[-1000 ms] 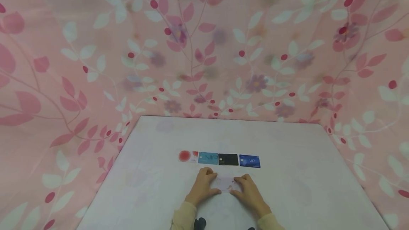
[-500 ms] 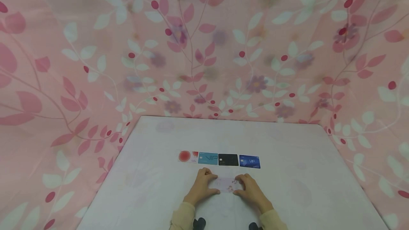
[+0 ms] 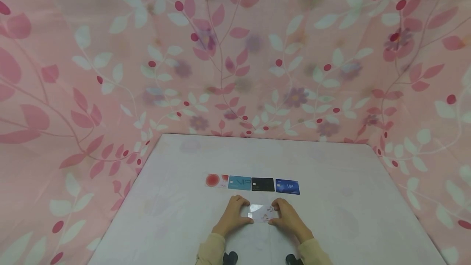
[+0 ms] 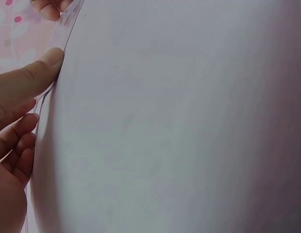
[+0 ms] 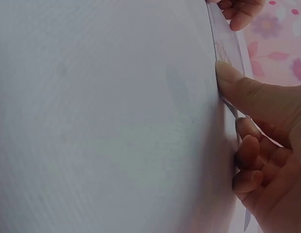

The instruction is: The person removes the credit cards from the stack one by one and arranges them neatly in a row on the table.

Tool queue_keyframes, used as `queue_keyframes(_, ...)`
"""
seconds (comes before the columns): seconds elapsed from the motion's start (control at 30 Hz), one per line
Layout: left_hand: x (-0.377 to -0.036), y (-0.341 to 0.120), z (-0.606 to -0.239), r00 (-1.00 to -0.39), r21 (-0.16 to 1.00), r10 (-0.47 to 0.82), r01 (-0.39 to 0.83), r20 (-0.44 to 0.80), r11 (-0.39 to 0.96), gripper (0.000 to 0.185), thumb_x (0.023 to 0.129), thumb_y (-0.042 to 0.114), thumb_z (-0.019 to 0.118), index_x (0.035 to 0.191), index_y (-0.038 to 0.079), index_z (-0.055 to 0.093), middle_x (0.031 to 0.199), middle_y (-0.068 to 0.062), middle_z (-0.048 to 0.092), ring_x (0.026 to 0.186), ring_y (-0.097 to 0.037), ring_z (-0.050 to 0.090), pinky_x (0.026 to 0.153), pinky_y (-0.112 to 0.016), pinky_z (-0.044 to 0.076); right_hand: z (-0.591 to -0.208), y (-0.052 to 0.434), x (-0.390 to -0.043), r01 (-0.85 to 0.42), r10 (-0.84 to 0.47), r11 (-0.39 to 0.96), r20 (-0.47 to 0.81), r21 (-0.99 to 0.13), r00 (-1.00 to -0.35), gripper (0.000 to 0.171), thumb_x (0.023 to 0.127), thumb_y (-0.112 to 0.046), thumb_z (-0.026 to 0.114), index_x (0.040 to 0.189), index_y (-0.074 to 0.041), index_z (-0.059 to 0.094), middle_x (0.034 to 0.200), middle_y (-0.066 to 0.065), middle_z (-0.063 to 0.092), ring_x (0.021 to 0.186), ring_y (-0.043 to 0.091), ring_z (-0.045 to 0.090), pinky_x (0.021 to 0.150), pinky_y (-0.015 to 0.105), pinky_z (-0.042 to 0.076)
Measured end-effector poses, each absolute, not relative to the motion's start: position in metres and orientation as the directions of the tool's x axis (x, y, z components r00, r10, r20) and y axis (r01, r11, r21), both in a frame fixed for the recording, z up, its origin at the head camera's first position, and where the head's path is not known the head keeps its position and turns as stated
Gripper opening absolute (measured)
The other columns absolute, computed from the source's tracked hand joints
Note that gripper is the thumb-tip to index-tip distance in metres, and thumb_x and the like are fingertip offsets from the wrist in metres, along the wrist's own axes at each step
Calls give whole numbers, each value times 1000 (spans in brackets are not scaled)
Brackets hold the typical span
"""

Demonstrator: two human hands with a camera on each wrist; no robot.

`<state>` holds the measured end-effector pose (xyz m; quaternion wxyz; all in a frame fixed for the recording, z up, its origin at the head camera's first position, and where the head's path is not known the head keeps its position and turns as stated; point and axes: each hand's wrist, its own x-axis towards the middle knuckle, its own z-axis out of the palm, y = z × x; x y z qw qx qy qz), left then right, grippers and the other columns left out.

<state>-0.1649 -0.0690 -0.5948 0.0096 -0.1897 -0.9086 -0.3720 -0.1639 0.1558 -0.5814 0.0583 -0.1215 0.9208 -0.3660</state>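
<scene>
A small pale card with a pink print (image 3: 262, 213) is held between both hands just above the white table (image 3: 349, 199), near its front edge. My left hand (image 3: 235, 214) pinches its left end, thumb below and fingers curled over the top. My right hand (image 3: 288, 216) pinches its right end the same way. In the left wrist view the thumb (image 4: 31, 80) presses the card's thin edge (image 4: 68, 29). In the right wrist view the thumb (image 5: 247, 92) lies on the card's edge (image 5: 227, 46), fingers curled behind it.
Beyond the hands lies a row of cards: a white one with a red circle (image 3: 216, 180), a light blue VIP card (image 3: 239, 182), a black card (image 3: 263, 184) and a dark blue VIP card (image 3: 287, 186). Pink floral cloth (image 3: 235, 52) hangs behind and beside the table.
The card lay flat under both hands' fingers; now its far edge is tipped up and both hands pinch its ends, drawn slightly closer together.
</scene>
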Motion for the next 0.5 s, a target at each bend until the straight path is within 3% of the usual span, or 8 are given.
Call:
queue_keyframes(0.23,-164,-67,-593,-929,683,334,349,161,641,47,65,24,85,103,6,62,101,0,58,97,-16,49,92,-32,45,-580,157,-161,-133,-264,603,-40,-786,-964,58,61,-4,83,110,4,54,81,1,56,66,11,46,55,20,40)
queue_keyframes(0.5,-165,-69,-594,-919,692,346,376,191,617,48,64,23,85,102,5,62,97,-1,58,94,-16,50,89,-32,44,-582,160,-157,-172,-294,572,-5,-802,-956,65,61,-3,83,118,7,55,76,-1,53,64,9,43,55,20,37)
